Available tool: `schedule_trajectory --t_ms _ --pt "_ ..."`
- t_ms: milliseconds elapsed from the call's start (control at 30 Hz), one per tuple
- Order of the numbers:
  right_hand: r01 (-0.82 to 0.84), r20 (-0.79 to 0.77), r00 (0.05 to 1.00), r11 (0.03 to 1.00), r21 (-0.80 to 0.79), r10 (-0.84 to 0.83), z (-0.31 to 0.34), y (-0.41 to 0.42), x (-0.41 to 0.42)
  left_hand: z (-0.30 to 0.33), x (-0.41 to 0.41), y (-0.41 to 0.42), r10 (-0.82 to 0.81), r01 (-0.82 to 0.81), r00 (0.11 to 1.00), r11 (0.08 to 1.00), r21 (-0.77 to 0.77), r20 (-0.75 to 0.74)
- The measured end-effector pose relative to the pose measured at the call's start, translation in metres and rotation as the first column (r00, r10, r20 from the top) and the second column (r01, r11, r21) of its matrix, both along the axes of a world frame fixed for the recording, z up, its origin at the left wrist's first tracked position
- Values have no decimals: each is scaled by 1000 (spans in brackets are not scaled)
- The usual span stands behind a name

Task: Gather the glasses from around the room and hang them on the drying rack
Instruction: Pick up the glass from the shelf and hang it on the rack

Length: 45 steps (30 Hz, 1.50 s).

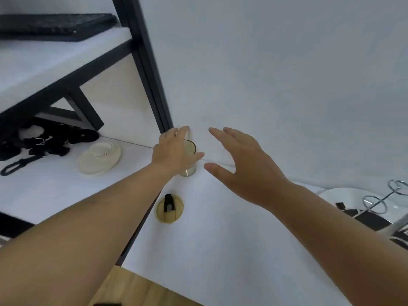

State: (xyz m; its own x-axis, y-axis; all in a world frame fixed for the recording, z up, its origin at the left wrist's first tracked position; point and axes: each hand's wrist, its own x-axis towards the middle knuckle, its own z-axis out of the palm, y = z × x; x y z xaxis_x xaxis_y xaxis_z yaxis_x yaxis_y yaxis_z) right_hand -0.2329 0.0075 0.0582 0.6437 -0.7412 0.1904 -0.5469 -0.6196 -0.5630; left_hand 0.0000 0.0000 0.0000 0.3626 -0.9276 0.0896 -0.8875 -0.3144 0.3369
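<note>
A clear drinking glass stands upright on the white desk close to the wall, beside the black frame post. My left hand wraps around it from the left, fingers over the rim and thumb at its right side. My right hand hovers just right of the glass with fingers spread, holding nothing. The chrome wire drying rack shows partly at the right edge, with ring-shaped holders, standing on a white tray.
A black metal shelf frame rises on the left with a dark keyboard-like object on its upper shelf. Below lie black straps and a cream round cap. A cable grommet sits in the desk.
</note>
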Motion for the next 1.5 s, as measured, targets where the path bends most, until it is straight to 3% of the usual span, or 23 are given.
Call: schedule_trajectory --t_ms 167,500,767,867,1200,1400,1500 --pt "18 -1 1000 998 66 -18 -23 0 7 -32 7 -9 52 -45 992 997 63 -112" --pt "44 3 999 995 94 -45 -39 -3 6 -46 11 -12 80 -80 993 997 12 -84" --pt "46 16 999 993 106 -48 -16 2 -23 -8 -17 0 52 -59 994 996 -72 -101" --pt "73 128 987 979 189 -98 -2 7 -44 22 -48 14 -28 3 987 987 -158 -160" --pt "65 446 819 831 553 -361 82 31 -157 160 -208 39 -301 191 932 882 -430 -202" --pt "120 495 705 774 622 -507 133 48 -233 213 -309 59 -411 219 868 821 -527 -280" --pt "120 523 596 712 691 -609 153 50 -270 231 -351 66 -451 225 829 810 -541 -331"
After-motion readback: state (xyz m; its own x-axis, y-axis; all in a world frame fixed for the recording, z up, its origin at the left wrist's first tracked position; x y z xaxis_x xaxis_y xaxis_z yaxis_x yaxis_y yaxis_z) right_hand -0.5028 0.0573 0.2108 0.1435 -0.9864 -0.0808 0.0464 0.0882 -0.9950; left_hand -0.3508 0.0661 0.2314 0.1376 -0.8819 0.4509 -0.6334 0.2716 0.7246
